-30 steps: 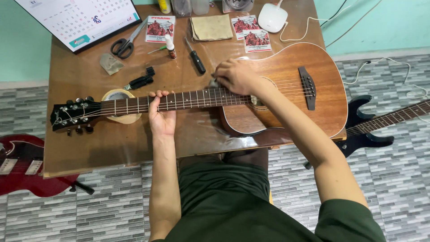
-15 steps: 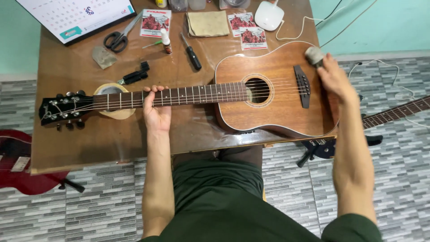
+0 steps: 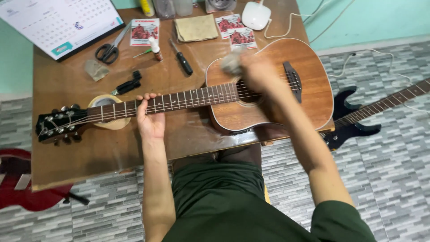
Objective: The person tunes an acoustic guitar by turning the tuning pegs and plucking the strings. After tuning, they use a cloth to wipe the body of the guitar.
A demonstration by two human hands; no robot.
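The guitar on the table is showing warm brown wood, and its neck is looking dark brown with thin pale lines across it. Its head is shining black. The cloth in the right hand is looking grey. The table is glowing brown. The scissors are showing black handles. The folded cloth is looking tan. A dark blue guitar is lying on grey striped floor tiles, and a red guitar is peeking in

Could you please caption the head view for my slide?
Left hand grips the acoustic guitar neck while right hand presses a grey cloth on its body.
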